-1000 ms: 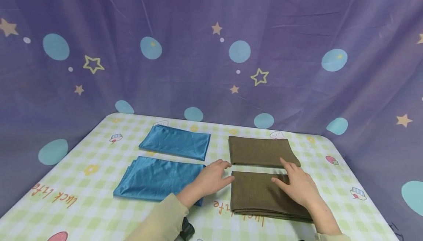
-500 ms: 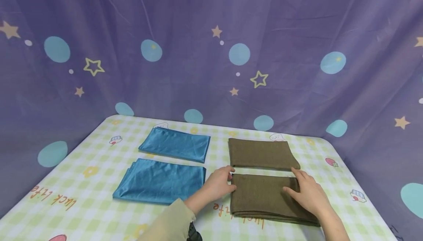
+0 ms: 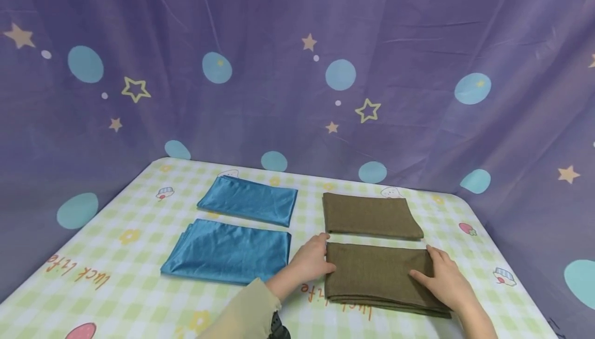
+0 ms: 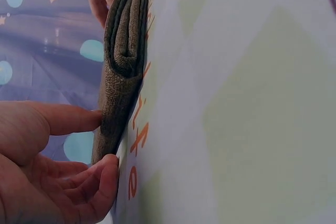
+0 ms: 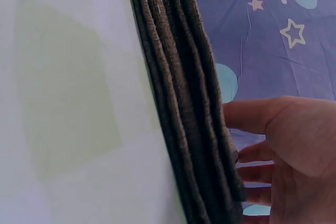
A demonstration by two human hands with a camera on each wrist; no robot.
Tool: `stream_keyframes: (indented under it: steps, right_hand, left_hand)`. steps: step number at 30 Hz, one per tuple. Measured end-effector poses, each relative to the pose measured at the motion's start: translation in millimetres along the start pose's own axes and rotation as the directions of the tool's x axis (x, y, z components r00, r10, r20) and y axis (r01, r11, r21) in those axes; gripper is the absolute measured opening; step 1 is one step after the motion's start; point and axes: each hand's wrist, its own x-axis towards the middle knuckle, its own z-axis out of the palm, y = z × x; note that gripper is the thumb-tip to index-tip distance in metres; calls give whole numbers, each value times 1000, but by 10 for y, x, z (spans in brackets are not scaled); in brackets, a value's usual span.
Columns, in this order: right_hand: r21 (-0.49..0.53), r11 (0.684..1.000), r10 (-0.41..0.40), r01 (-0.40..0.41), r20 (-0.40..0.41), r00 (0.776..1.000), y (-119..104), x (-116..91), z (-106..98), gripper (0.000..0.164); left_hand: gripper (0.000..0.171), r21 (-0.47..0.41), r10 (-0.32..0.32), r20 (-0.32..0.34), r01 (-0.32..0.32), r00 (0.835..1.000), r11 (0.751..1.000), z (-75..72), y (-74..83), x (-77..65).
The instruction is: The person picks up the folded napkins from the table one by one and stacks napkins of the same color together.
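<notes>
A folded brown cloth point(image 3: 372, 272) lies on the table in front of me, its stacked layers showing along the near edge. My left hand point(image 3: 310, 260) is at its left end. In the left wrist view the thumb point(image 4: 73, 118) touches the top of the cloth, and the bent fingers point(image 4: 102, 187) sit by its end at the tabletop. My right hand point(image 3: 446, 279) is at the right end, thumb over the top and fingers along the side. From the right wrist, the thumb point(image 5: 249, 115) meets the upper face while the other fingertips are partly hidden behind the folds.
Behind it lies a second folded brown cloth point(image 3: 369, 216). Two shiny blue folded cloths, a near one point(image 3: 228, 252) and a far one point(image 3: 248, 200), lie to the left. A checked tablecloth point(image 3: 125, 272) covers the table; a purple curtain point(image 3: 260, 106) hangs behind.
My right hand has moved right and toward me, to the near brown cloth's right end. My left hand has come slightly right and nearer, to its left end. The cloths keep their places.
</notes>
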Motion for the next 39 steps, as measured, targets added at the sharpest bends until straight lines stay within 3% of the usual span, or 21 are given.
stream_keyframes:
  steps: [6,17,26,35,39]
  right_hand:
    - [40,998,47,-50,65,997,46,37,7,95]
    - [-34,993,114,-113,29,993,74,57,-4,94]
    - [15,992,127,-127,-5,992,42,26,-7,83]
    - [116,975,188,-188,10,982,95,59,5,87]
    - [140,966,221,-218,-8,975,96,66,5,77]
  left_hand:
    - [67,26,4,-21,-4,1000,1000,24,-6,10]
    - [63,25,-41,-2,41,999,999,65,-8,31]
    - [60,-69,-11,-22,10,1000,998,74,-65,32]
    - [56,-150,23,-54,-31,998,988,83,-77,40]
    - [55,-173,20,-67,-32,998,984,83,-76,45]
